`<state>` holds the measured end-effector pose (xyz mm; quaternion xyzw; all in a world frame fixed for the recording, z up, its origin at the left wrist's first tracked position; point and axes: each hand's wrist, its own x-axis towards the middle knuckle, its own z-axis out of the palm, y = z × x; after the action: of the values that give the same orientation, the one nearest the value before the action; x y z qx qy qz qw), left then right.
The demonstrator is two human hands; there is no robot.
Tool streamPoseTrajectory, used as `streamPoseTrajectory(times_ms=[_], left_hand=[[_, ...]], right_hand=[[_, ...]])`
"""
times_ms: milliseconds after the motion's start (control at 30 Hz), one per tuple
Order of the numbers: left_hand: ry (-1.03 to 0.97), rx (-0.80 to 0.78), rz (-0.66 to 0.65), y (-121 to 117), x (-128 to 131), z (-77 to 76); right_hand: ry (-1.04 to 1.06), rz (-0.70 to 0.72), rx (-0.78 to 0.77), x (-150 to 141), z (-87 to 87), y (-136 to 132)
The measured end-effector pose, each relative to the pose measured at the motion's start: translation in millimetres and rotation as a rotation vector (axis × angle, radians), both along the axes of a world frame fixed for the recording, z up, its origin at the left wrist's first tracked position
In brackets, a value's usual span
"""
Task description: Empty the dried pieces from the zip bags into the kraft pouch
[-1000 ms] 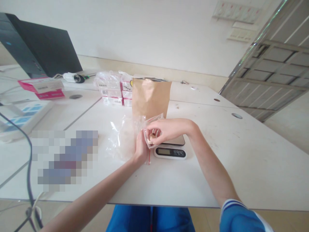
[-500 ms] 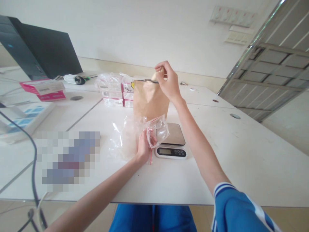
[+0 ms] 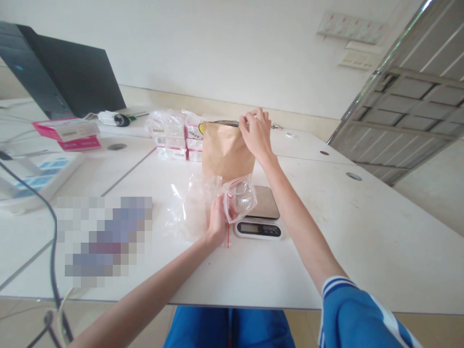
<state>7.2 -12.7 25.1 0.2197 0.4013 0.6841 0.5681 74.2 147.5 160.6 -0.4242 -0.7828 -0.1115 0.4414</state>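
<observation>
Kraft paper pouch (image 3: 225, 152) | light, soft, best taken by rim | right hand (image 3: 256, 135) fingers pinch rim | left hand (image 3: 217, 223) fingers grip zip bag (image 3: 240, 198)

Bright, even light fills the room with no clear direction, and the white wall (image 3: 217, 53) behind the kraft paper pouch (image 3: 226, 152) looks pale, close to washed out. Shadows around the pouch are faint and soft. Small glints of glare sit on the clear zip bag (image 3: 241, 198) just in front of it. Wide-angle distortion leans the metal door frame (image 3: 377, 72) well right of the pouch, and a coarse pixelated patch (image 3: 103, 237) obscures an area to the pouch's lower left.
</observation>
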Motion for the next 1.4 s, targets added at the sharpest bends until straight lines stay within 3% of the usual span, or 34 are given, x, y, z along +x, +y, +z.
streamPoseTrajectory(times_ms=[200, 400, 467, 633, 800, 967, 1167, 1300, 1367, 1400], left_hand=[[0.0, 0.017, -0.016, -1, 0, 0.8], [-0.024, 0.055, -0.069, -5, 2, 2.6], [-0.034, 0.07, -0.113, -9, 2, 6.0], [0.022, 0.214, -0.187, -21, 2, 19.1], [0.094, 0.244, -0.129, -25, 6, 25.7], [0.369, 0.249, -0.068, -34, 0, 42.4], [0.607, 0.283, 0.033, -46, -20, 66.3], [0.836, 0.197, 0.232, -40, -56, 57.2], [1.158, 0.056, 0.316, -36, -76, 48.5], [1.355, -0.007, 0.434, -34, -83, 44.7]], right_hand=[[-0.032, 0.057, 0.005, 2, -7.4, 1], [0.066, 0.061, -0.022, 14, -8.3, -41], [0.075, 0.135, -0.128, 24, -12.6, -62], [0.015, 0.347, -0.633, 56, -22.1, -112], [0.139, 0.399, -0.894, 81, -16.8, -136], [0.421, 0.504, -0.985, 107, -14.8, -127], [0.715, 0.628, -0.983, 106, -37.8, -121], [0.757, 0.608, -0.955, 102, -53.4, -126], [0.646, 0.583, -0.974, 108, -61.3, -130], [0.554, 0.559, -0.976, 113, -65.8, -132]])
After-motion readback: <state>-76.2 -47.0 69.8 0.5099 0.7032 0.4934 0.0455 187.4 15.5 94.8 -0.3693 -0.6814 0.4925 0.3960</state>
